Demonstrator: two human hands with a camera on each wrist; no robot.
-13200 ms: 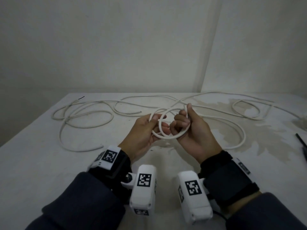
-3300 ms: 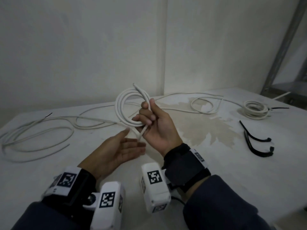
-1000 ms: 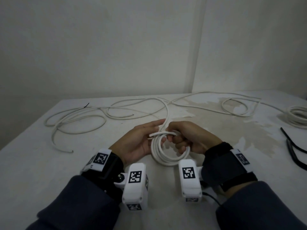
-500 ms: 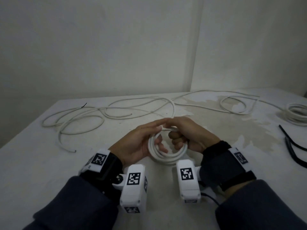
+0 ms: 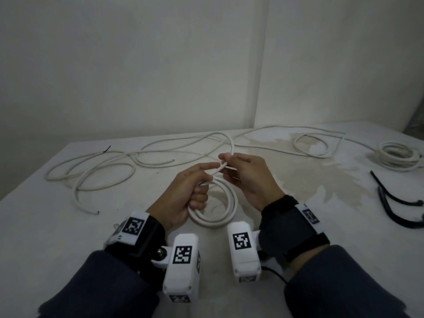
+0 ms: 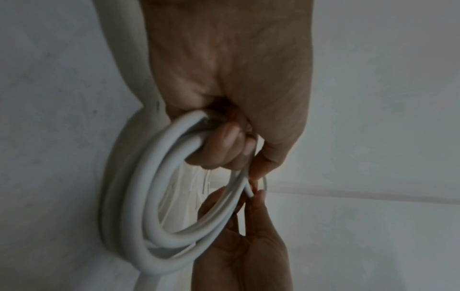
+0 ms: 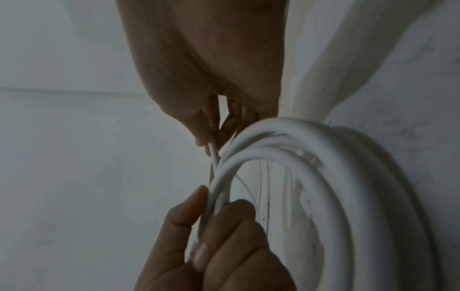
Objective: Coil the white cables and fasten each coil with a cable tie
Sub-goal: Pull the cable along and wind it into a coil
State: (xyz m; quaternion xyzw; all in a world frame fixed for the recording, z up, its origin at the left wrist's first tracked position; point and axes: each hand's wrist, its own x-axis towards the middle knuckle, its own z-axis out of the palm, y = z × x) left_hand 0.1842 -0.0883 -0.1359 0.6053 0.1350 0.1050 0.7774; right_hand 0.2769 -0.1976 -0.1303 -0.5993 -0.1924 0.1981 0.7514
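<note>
My left hand (image 5: 183, 193) is curled tight around one side of the coil (image 5: 226, 210), which hangs between my hands just above the table (image 5: 57, 237). My right hand (image 5: 247, 177) pinches the loose cable (image 5: 231, 145) between thumb and fingertips, just beyond my left forefinger. From there the cable runs away across the table.

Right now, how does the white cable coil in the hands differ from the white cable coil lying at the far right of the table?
The white cable coil in the hands is gripped by the left hand; the far-right white cable coil lies untouched on the table. The held coil has a strand running on through the right hand; the far one looks fully wound. Both are round and multi-looped.
</note>
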